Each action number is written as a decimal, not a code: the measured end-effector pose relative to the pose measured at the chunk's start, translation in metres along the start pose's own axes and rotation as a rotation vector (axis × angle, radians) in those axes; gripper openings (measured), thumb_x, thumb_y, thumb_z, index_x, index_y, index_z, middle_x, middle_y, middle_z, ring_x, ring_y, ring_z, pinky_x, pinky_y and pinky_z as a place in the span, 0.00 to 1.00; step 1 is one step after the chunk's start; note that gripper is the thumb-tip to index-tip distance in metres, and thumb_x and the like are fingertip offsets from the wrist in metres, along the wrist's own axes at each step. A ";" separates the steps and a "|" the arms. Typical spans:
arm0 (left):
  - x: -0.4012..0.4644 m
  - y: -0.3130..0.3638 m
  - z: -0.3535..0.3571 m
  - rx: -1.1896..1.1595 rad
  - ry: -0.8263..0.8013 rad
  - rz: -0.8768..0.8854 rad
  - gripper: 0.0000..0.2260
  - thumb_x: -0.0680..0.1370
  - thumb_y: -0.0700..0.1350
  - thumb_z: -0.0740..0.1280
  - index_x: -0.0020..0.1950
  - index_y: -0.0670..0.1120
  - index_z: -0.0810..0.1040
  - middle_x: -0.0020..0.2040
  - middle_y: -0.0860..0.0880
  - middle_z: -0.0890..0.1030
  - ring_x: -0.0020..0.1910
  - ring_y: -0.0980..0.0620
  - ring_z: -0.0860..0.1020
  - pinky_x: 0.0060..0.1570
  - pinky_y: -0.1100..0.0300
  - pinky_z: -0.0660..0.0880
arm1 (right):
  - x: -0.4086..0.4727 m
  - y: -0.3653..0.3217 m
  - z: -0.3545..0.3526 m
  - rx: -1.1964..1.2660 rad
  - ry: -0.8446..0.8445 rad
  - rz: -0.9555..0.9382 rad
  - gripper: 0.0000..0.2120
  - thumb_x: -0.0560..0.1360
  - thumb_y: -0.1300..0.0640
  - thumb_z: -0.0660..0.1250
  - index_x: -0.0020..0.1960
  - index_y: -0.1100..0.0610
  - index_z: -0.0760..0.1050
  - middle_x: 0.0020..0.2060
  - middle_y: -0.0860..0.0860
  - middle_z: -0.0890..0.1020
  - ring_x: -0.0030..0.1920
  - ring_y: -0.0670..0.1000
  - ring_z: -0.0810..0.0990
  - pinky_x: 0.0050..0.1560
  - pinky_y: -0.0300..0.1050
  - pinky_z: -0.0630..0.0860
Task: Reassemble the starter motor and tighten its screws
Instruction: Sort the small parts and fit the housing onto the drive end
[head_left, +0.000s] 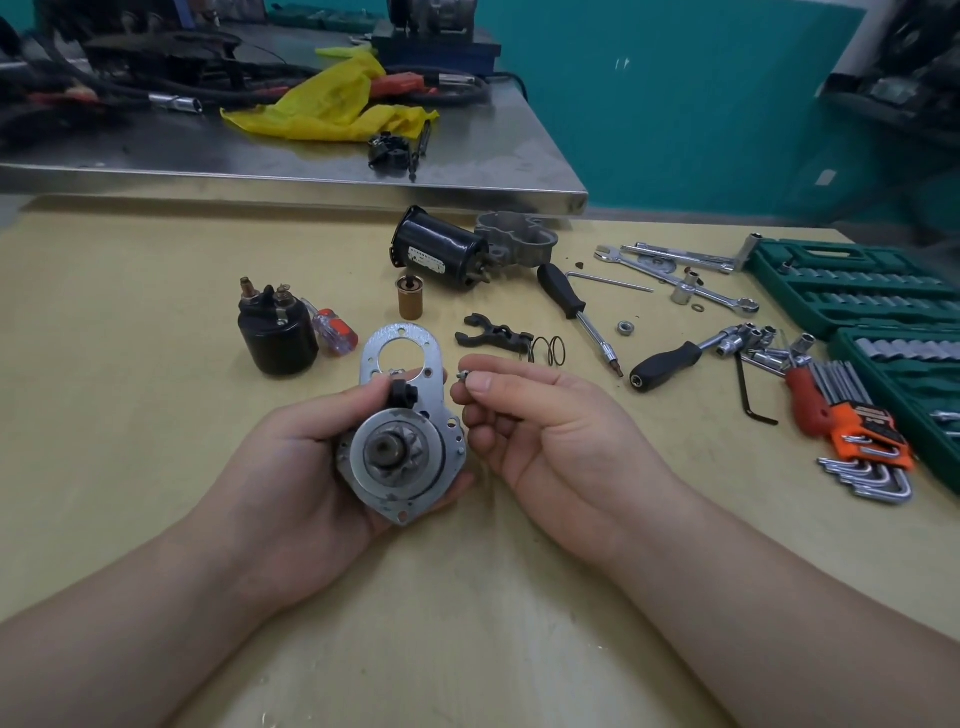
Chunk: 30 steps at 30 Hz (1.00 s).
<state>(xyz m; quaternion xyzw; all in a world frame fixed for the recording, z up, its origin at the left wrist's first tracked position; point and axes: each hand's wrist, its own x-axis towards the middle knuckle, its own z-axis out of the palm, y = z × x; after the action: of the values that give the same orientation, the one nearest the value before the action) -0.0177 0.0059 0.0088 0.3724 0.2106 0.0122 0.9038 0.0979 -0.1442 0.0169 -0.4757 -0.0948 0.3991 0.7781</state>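
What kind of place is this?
Likely a repair workshop or training bench: a green socket set and hex keys lie on the wooden table, motor parts are spread about, and a steel bench holds cables.

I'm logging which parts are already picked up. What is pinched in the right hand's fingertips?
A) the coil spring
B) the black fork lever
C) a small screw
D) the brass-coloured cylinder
C: the right hand pinches a small screw beside the plate assembly that the left hand holds.
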 end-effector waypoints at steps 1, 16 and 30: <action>0.000 0.000 0.000 0.001 -0.003 -0.001 0.22 0.85 0.48 0.63 0.76 0.39 0.76 0.65 0.38 0.82 0.64 0.36 0.80 0.62 0.39 0.79 | 0.000 0.000 0.000 -0.005 0.000 -0.007 0.09 0.68 0.66 0.76 0.47 0.62 0.88 0.40 0.58 0.86 0.35 0.48 0.82 0.35 0.38 0.79; 0.001 -0.005 -0.005 0.095 -0.025 0.067 0.18 0.80 0.47 0.66 0.67 0.43 0.85 0.62 0.39 0.84 0.55 0.40 0.84 0.69 0.35 0.74 | -0.004 0.006 0.000 -0.286 0.018 -0.114 0.07 0.69 0.58 0.78 0.47 0.54 0.89 0.43 0.57 0.86 0.43 0.57 0.80 0.44 0.53 0.77; 0.000 -0.007 -0.008 0.183 -0.054 0.148 0.19 0.77 0.47 0.70 0.67 0.45 0.85 0.63 0.39 0.85 0.56 0.42 0.85 0.56 0.43 0.79 | -0.008 0.005 0.002 -0.436 0.047 -0.236 0.05 0.76 0.61 0.78 0.45 0.51 0.88 0.45 0.54 0.89 0.37 0.46 0.76 0.37 0.40 0.72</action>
<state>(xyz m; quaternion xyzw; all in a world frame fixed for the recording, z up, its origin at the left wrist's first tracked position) -0.0216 0.0059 -0.0014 0.4681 0.1585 0.0495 0.8679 0.0887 -0.1472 0.0158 -0.6271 -0.2152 0.2644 0.7004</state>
